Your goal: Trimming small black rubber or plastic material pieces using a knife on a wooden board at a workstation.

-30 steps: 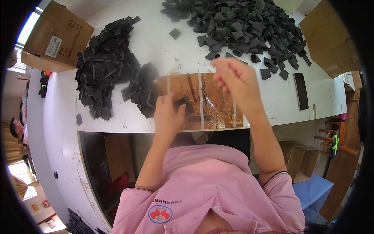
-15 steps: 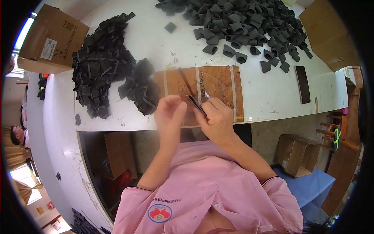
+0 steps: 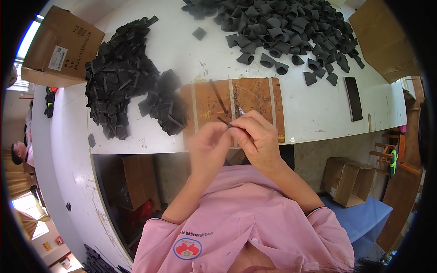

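Over the front of a brown board [image 3: 255,95] crossed by grey strips, my two hands meet at a small black piece of sheet material [image 3: 223,121]. My right hand [image 3: 260,143] pinches it between thumb and fingers, which hide most of it. Slightly blurred, my left hand [image 3: 209,148] is closed with its fingertips on the piece too. A thin dark stick-like tool [image 3: 217,96] lies on the board beyond them, near a small shiny scrap [image 3: 241,110]. Left of the board sits a small heap of black flat pieces [image 3: 164,107].
A larger black heap [image 3: 116,79] lies further left. Many black rolled sleeves [image 3: 287,32] cover the far right, with one loose piece [image 3: 199,33] apart. A phone [image 3: 353,98] lies at right. Cardboard boxes [image 3: 63,45] flank the white table [image 3: 182,54]. Another person [image 3: 20,152] is at far left.
My left hand has moved right and nearer to me, its fingertips now at the black piece. My right hand has tilted, and less of the piece shows.
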`<state>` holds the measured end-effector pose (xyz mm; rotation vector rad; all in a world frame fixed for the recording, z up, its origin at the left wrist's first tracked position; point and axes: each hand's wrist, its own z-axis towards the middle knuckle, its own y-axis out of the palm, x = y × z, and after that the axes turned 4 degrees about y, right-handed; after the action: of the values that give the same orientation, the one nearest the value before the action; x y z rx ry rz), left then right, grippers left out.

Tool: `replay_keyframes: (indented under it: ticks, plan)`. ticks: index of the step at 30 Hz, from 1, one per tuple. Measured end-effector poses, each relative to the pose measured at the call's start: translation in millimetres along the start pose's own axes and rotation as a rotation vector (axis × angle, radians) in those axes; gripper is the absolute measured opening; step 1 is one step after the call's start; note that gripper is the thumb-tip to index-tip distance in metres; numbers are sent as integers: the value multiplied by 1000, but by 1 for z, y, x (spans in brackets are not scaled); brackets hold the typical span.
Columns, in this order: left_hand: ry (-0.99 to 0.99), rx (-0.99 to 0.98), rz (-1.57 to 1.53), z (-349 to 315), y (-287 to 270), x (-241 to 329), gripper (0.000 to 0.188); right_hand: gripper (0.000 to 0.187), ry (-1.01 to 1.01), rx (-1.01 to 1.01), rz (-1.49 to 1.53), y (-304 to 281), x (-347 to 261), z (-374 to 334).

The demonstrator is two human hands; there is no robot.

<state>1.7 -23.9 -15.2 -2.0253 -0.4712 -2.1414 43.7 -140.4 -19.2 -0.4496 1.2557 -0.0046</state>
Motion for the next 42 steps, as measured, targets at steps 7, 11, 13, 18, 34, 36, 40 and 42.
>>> replay_keyframes:
  ticks: [7,11,13,18,34,36,40,42]
  plan:
    - [-199,200,-265,13,7,14,15,11,-279,224,-451,10,10,12]
    - [-328,-70,-721,12,-4,24,20,9,346,-19,459,0,9,14]
    - [-267,-24,-438,7,-4,13,20,8,725,-224,1214,-6,4,13]
    - [316,252,270,13,7,14,15,16,744,-326,1125,-10,-22,24]
    - [386,90,-158,57,3,50,38,26,-84,-16,64,-16,-26,76]
    - [493,-14,-45,64,-5,53,34,26,-179,51,78,-22,-36,65]
    - [556,-46,33,61,0,58,13,30,-415,139,-106,-15,-50,57]
    - [513,17,-182,56,4,55,8,31,-502,201,-191,-10,-50,60]
